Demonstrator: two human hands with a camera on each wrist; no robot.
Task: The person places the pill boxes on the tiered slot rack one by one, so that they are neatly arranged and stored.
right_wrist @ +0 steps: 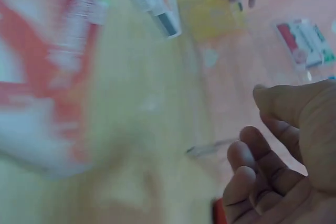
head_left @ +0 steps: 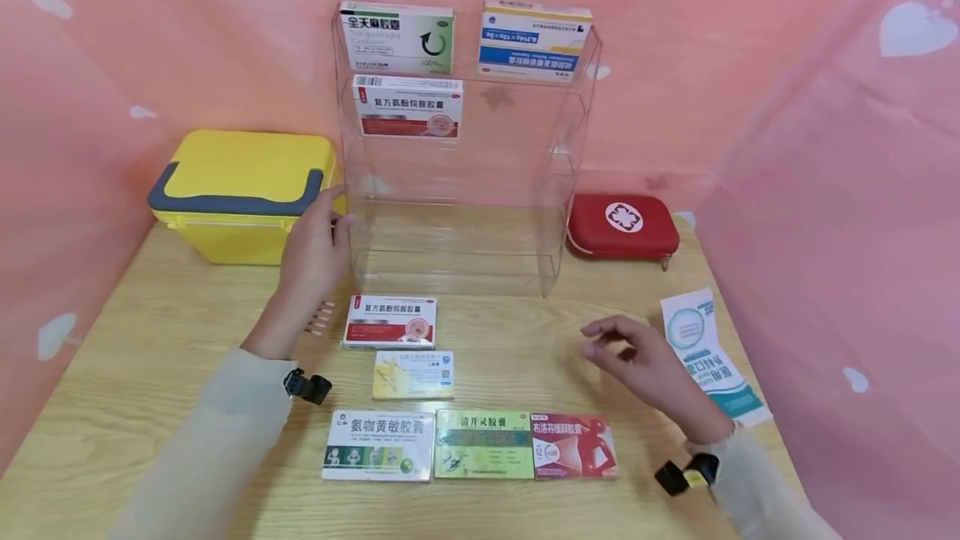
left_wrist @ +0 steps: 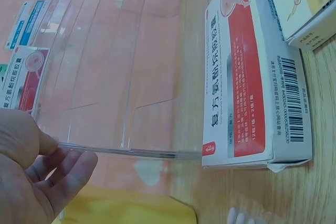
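My left hand grips the left side edge of a clear tiered display rack, thumb and fingers either side of it in the left wrist view. My right hand hovers over the table with loosely bent fingers, holding nothing. On the rack's upper tiers stand a green-and-white medicine box, a blue-and-white one and a red-and-white one. Before the rack lie another red-and-white box and a yellow box. Nearer lie a white-and-green box, a green box and a red box.
A yellow case with a grey handle stands left of the rack, close to my left hand. To its right sits a red first-aid pouch. A mask packet lies beside my right wrist. Pink cloth hangs behind the wooden table.
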